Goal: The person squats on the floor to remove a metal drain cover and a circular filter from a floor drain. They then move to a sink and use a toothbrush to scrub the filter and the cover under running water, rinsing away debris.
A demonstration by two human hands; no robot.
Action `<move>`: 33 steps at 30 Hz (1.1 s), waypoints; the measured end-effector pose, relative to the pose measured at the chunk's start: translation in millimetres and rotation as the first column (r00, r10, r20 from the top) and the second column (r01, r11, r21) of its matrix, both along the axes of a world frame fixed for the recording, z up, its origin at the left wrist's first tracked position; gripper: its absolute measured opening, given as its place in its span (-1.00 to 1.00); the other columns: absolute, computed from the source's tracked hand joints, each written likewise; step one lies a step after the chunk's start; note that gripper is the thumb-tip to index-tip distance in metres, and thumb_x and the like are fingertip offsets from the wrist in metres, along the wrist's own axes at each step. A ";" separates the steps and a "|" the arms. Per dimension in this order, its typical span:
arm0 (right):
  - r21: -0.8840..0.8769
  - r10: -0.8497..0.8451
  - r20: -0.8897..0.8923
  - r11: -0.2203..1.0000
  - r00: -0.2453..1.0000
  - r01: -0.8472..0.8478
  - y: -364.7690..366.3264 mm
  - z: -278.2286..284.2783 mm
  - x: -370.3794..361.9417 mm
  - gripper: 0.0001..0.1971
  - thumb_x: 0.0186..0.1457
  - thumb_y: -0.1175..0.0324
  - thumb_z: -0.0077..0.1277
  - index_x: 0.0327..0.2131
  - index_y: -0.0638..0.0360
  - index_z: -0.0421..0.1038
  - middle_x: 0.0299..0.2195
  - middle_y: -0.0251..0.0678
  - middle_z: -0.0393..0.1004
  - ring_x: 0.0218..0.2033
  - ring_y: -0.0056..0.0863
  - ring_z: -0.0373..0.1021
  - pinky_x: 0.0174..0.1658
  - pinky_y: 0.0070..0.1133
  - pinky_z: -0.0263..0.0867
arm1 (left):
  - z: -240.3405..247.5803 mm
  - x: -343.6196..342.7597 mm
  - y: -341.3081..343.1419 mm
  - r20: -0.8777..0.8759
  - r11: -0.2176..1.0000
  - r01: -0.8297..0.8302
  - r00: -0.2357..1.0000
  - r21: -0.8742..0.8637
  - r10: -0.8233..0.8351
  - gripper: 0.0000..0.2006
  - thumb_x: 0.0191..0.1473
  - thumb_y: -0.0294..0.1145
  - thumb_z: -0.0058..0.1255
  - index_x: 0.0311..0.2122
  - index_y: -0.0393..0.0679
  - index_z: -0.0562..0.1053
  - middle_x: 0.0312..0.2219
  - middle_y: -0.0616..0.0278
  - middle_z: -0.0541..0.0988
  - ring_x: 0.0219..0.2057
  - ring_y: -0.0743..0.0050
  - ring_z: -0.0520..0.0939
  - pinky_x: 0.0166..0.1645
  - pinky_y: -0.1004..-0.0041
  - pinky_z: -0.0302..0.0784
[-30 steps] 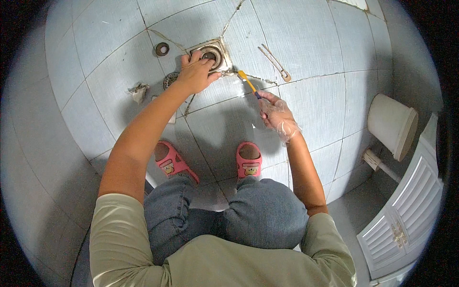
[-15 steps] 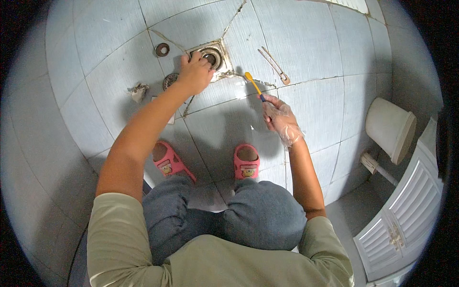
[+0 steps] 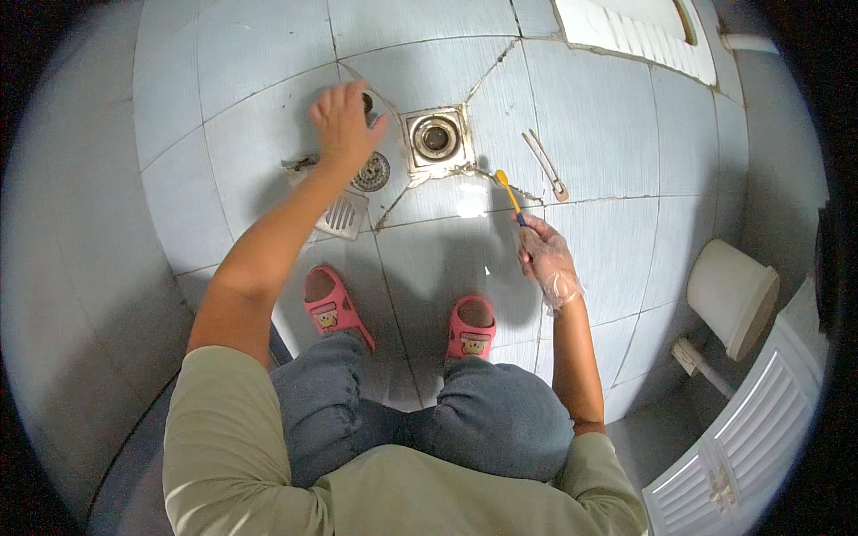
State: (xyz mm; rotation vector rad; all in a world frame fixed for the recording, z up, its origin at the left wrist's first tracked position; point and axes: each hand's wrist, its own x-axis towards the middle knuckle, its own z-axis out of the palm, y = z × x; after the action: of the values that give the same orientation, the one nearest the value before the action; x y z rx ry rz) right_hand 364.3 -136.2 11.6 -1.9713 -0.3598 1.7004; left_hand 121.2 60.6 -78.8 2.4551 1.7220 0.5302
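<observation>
My left hand is bare and reaches over a small dark ring on the tiled floor. Its thumb stands apart from the fingers, with part of the ring showing between them; no grip on it is visible. In my right hand, covered by a clear plastic glove, is a slim yellow and dark blue toothbrush, its yellow end pointing at the drain. The square floor drain lies uncovered, with a round opening and grimy rim. A round perforated strainer and a square slotted metal cover rest beside my left forearm.
Metal tongs lie right of the drain. A crumpled scrap is partly behind my left forearm. A white squat toilet is at the far right; a white bucket and louvred white cabinet stand on the right.
My left hand has left the drain opening and moved left to the dark ring. The view has shifted, revealing more of the slotted cover. My right hand still holds the toothbrush.
</observation>
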 end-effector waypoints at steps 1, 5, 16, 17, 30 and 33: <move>0.003 0.020 0.020 1.000 1.000 -0.020 -0.2 0.3 -0.1 -0.75 0.13 0.34 -0.17 -0.11 0.12 0.33 -0.71 -0.55 0.17 -0.76 -0.79 0.04 -0.72 -0.78 -0.05 | -1.3 -5.8 5.0 -0.010 1.000 -0.020 1.000 -0.001 0.020 -0.59 -0.20 -0.28 0.15 -0.16 -0.12 0.40 -0.27 0.19 0.42 -0.15 0.21 0.36 -0.01 0.23 0.11; -0.023 0.022 0.014 1.000 1.000 -0.022 0.0 -0.9 -2.4 -0.76 0.13 0.35 -0.16 -0.13 0.12 0.33 -0.70 -0.54 0.18 -0.76 -0.79 0.04 -0.72 -0.78 -0.04 | -26.8 -30.8 20.1 -0.023 0.986 0.016 1.000 -0.165 -0.020 -0.50 -0.24 -0.26 0.19 -0.12 -0.14 0.37 -0.25 0.14 0.43 -0.15 0.19 0.39 -0.03 0.26 0.24; 0.385 0.241 0.352 0.843 0.904 -0.375 23.0 46.9 13.6 -0.79 0.12 0.47 -0.18 -0.16 0.27 0.31 -0.56 -0.36 0.32 -0.51 -0.61 0.25 -0.36 -0.63 0.23 | 84.3 51.4 15.0 0.630 0.718 0.486 0.772 -0.498 -0.086 -0.54 -0.23 -0.52 0.19 -0.14 -0.20 0.32 -0.23 0.20 0.48 -0.26 0.57 0.50 -0.17 0.51 0.41; 0.408 0.242 0.385 0.821 0.890 -0.400 29.5 57.9 16.8 -0.80 0.12 0.47 -0.18 -0.17 0.26 0.31 -0.56 -0.33 0.33 -0.51 -0.59 0.25 -0.36 -0.63 0.23 | 90.2 57.5 13.6 0.675 0.711 0.547 0.725 -0.442 -0.138 -0.55 -0.23 -0.52 0.18 -0.15 -0.20 0.32 -0.23 0.21 0.48 -0.26 0.56 0.50 -0.16 0.51 0.41; -0.087 0.399 0.917 0.173 -0.011 -0.981 99.1 119.2 42.7 -0.59 -0.06 0.51 -0.16 -0.06 0.00 0.33 -0.46 -0.18 0.41 -0.42 -0.25 0.40 -0.37 -0.45 0.36 | 101.3 78.0 -3.4 0.842 0.403 0.822 0.505 -0.403 -0.189 -0.57 -0.15 -0.59 0.12 -0.10 -0.21 0.29 -0.37 0.32 0.44 -0.41 0.70 0.42 -0.31 0.64 0.37; -0.210 0.287 0.941 0.083 -0.178 -0.974 107.4 122.6 40.3 -0.52 -0.11 0.53 -0.12 -0.01 0.02 0.30 -0.48 -0.22 0.40 -0.43 -0.33 0.39 -0.35 -0.52 0.37 | 106.1 76.9 -6.6 0.840 0.471 0.802 0.503 -0.366 -0.203 -0.55 -0.17 -0.60 0.12 -0.10 -0.21 0.30 -0.37 0.34 0.45 -0.44 0.69 0.41 -0.33 0.64 0.37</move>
State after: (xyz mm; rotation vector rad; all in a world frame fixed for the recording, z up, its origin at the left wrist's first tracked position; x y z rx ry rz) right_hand 404.7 -28.9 134.1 -1.7460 -2.7048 0.2543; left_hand 198.1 54.0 27.3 1.6510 0.5122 0.4526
